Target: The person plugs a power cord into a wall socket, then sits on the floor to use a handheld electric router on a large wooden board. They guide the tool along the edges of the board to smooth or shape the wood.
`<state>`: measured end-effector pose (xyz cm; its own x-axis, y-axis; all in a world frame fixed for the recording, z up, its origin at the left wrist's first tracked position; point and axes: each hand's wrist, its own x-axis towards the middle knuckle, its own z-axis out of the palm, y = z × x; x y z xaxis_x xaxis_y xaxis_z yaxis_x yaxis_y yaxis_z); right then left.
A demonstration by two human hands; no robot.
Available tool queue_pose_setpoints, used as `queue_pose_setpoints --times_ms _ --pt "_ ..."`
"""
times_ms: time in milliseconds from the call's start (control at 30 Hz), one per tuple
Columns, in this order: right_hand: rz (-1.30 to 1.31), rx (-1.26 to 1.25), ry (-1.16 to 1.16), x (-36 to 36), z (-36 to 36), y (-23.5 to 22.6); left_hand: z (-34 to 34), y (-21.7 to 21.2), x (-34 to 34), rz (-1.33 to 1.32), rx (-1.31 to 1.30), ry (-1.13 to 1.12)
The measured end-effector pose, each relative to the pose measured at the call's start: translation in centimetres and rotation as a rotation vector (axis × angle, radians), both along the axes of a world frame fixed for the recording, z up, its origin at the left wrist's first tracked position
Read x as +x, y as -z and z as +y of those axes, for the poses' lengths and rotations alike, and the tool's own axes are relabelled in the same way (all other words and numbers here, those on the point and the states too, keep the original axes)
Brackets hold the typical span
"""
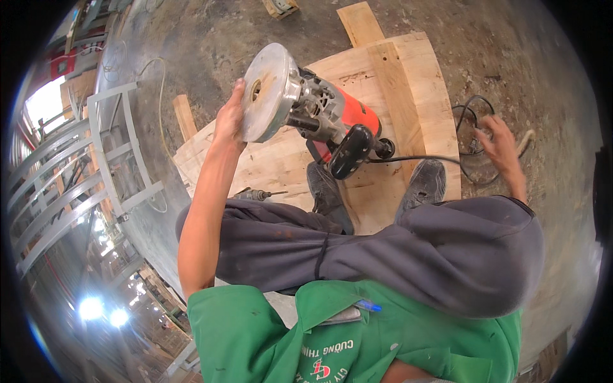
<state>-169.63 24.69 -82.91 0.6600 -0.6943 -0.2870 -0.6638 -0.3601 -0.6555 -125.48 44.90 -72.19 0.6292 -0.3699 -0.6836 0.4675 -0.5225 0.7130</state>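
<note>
1. Green shirt lies nearest the camera, a blue pen clipped at its pocket; beyond it, grey trousers cover the bent legs.
2. Just past the feet, the orange-red router leans tilted over the wooden panel, its round metal base plate turned toward the left.
3. The hands are well apart. The left hand grips the base plate by its rim; the right hand, fingers bent, is beside the black cord over the floor. Whether it touches the cord, I cannot tell.
4. With only the rim gripped, the router could roll or topple toward the shoes if those fingers slip; its rounded body would give little steadiness.
5. A tug on the cord, or a loop snagging on the panel's edge, might jerk the machine round.
6. Should the cord be live, a bumped switch would endanger the left fingers near the plate's centre hole. Whether a cutter sits there is unclear.
7. The drill, partly behind the left leg, points its bit toward the left shoe; a shifting foot might catch it.
</note>
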Motion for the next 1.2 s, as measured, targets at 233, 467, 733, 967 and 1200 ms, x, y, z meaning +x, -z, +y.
queue_pose_setpoints --times_ms 233,467,733,967,1200 --pt "-0.801 -0.345 -0.625 15.8 8.2 -6.7 -1.8 -0.4 -0.6 0.019 -0.041 0.013" --pt "-0.575 -0.852 -0.394 16.9 9.1 -5.5 -0.8 -1.6 -0.9 0.040 -0.028 0.086" --pt "-0.739 -0.552 -0.323 18.8 3.6 -4.8 -4.2 -1.8 -0.8 -0.001 -0.021 0.190" --pt "-0.640 -0.394 -0.262 18.7 3.6 -4.8 -5.2 -1.6 -0.6 0.083 -0.094 0.206" --pt "-0.612 -0.180 -0.218 18.7 2.8 -1.5 -5.8 0.8 -0.6 0.122 0.018 0.126"
